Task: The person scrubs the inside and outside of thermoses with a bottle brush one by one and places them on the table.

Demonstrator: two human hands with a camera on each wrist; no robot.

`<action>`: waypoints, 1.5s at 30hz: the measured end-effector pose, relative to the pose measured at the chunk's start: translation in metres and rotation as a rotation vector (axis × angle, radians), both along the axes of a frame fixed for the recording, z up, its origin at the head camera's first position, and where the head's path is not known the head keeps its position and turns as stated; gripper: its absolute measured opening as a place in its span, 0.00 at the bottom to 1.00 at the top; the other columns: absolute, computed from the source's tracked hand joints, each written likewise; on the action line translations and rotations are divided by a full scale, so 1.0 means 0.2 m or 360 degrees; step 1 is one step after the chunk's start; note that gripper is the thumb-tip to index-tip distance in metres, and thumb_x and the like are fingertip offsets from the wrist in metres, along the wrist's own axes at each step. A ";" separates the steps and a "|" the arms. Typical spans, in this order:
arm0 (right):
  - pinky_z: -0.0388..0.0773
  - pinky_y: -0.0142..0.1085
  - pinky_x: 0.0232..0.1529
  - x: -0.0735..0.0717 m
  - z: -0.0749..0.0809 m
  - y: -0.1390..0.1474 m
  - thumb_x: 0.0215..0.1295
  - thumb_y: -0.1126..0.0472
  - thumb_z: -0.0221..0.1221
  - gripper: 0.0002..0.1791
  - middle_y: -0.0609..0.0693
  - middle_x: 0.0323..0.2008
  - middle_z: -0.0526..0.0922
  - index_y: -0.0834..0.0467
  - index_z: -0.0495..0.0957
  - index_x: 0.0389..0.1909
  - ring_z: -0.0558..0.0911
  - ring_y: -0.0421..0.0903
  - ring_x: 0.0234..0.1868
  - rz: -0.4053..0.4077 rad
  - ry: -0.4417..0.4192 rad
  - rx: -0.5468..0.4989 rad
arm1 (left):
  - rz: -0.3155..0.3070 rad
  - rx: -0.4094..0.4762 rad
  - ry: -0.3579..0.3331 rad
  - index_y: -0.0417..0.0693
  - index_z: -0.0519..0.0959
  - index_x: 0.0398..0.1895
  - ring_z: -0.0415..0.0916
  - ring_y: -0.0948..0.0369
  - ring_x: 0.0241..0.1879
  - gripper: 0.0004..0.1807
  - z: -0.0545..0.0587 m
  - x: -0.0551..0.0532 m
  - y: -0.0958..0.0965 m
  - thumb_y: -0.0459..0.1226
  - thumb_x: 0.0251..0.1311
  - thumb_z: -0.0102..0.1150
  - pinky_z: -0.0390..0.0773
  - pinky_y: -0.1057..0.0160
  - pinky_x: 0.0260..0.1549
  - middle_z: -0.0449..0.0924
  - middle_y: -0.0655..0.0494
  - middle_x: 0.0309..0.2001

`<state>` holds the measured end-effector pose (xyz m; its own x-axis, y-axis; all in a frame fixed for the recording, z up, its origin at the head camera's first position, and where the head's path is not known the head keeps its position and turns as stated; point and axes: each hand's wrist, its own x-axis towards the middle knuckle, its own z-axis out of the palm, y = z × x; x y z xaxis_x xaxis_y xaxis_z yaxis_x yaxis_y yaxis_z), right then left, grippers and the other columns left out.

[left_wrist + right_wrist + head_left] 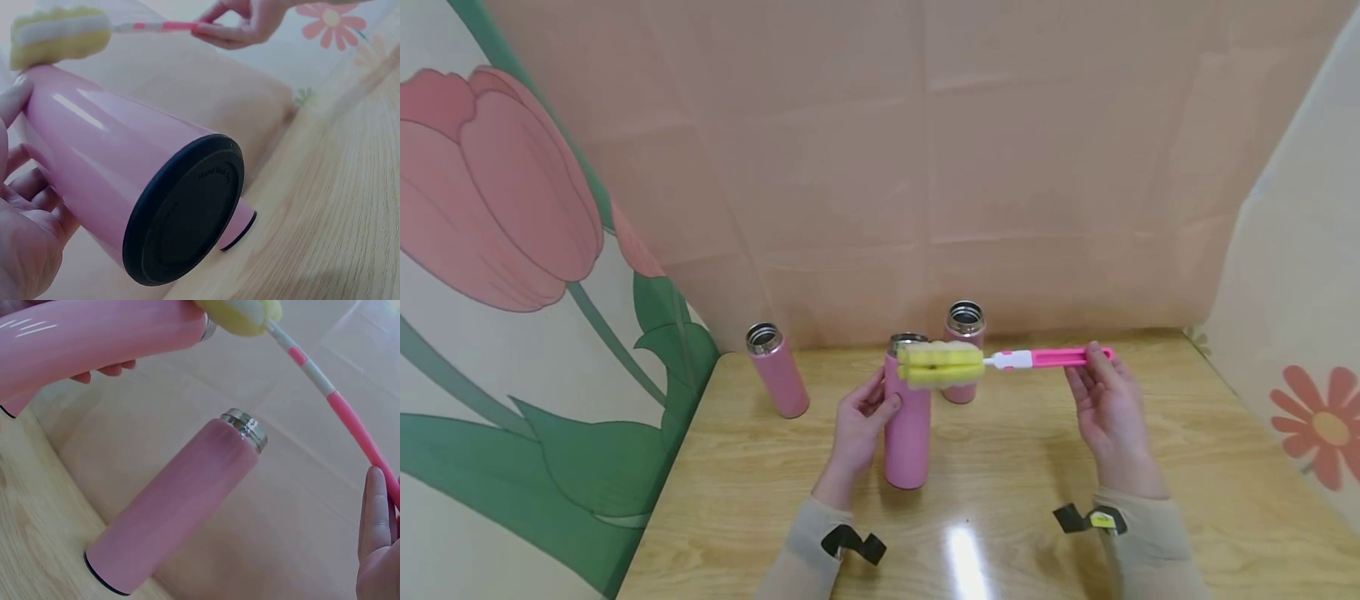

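My left hand point(859, 421) grips a pink thermos bottle point(907, 442) around its upper body; the black base point(184, 212) faces the left wrist camera. With thumb and fingers my right hand point(1108, 408) pinches the pink handle point(1060, 357) of a bottle brush, held level. The brush's yellow-and-white sponge head point(940, 365) overlaps the bottle's upper part in the head view. In the right wrist view the sponge head point(240, 314) is right at the held bottle's steel neck point(209, 328).
Two more pink bottles without lids stand on the wooden table point(1000, 492): one bottle point(781, 379) at the left, another bottle point(964, 329) behind the brush. A peach-coloured sheet point(925, 167) hangs at the back; flower-printed panels point(512, 350) flank the table.
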<state>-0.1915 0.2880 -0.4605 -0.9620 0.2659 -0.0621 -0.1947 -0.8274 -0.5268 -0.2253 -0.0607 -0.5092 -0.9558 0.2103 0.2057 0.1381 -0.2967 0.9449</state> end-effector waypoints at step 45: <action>0.88 0.36 0.47 -0.03 -0.06 -0.01 0.77 0.71 0.60 0.03 0.57 0.39 0.89 0.63 0.75 0.45 0.90 0.47 0.40 -0.0048 0.0061 0.0186 | -0.0269 0.0068 -0.0126 0.42 0.57 0.85 0.76 0.57 0.65 0.32 0.06 0.03 0.00 0.38 0.84 0.49 0.72 0.54 0.70 0.73 0.41 0.72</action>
<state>-0.1979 0.2867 -0.4720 -0.9545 0.2981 0.0076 -0.2405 -0.7542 -0.6110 -0.2199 -0.0604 -0.4975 -0.9211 0.3620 0.1436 0.0089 -0.3492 0.9370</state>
